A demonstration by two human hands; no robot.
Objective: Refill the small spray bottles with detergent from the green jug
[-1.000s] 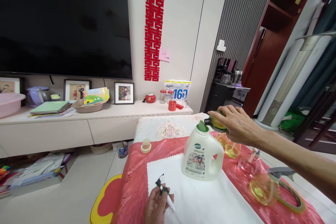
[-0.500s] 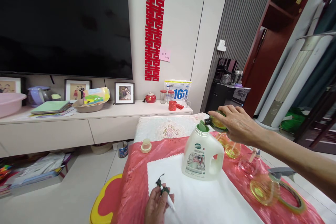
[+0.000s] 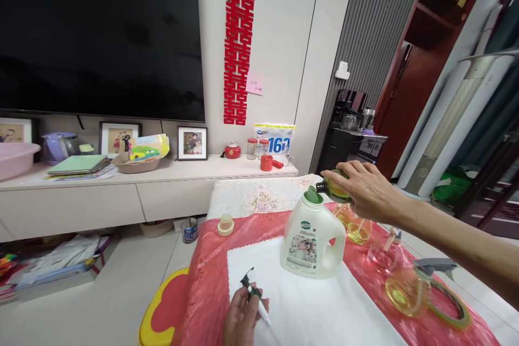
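Observation:
My right hand (image 3: 360, 186) grips a small bottle (image 3: 335, 188) of yellowish-green liquid, tipped on its side. Its dark neck points left, right beside the green spout (image 3: 312, 194) of a large cream detergent jug (image 3: 310, 240). The jug stands upright and uncapped on a white cloth (image 3: 259, 257). Whether liquid flows between the two I cannot make out. Low in the view, my left hand (image 3: 242, 318) is closed around a dark green pump head (image 3: 252, 289) with a white tube below it. A cream cap (image 3: 225, 224) rests on the red cover to the left.
Several round bottles with coloured liquid stand at right, among them a yellow spray bottle (image 3: 407, 292) beside a roll of tape (image 3: 450, 305). Red plastic (image 3: 211, 259) covers the table. A yellow and red stool (image 3: 168, 308) is at left; a white cabinet (image 3: 174, 194) runs behind.

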